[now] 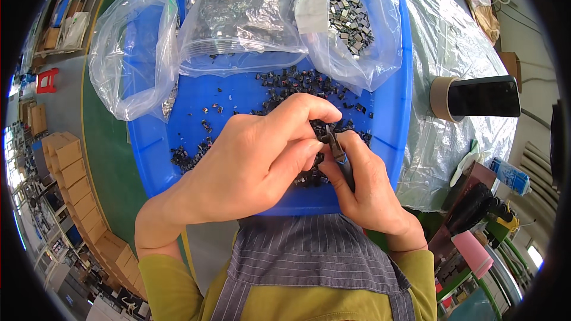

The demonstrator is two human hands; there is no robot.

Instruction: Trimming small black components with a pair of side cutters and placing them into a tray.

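My left hand [256, 154] hovers over the blue tray [392, 125], fingers pinched together on a small black part that I can barely see. My right hand [363, 184] grips a small plier-like tool [336, 148] with a blue handle; its tip meets the left fingertips. Under and around both hands lies a scatter of small black parts [297, 83] on the tray floor.
Three clear plastic bags rest at the tray's far side: an almost empty one [134, 47] on the left, one [244, 12] with small metallic pieces, one [357, 24] open with dark metal pieces. A tape roll [440, 98] and a phone [483, 96] lie on the foil-covered surface at right. Cardboard boxes [71, 160] are stacked far left.
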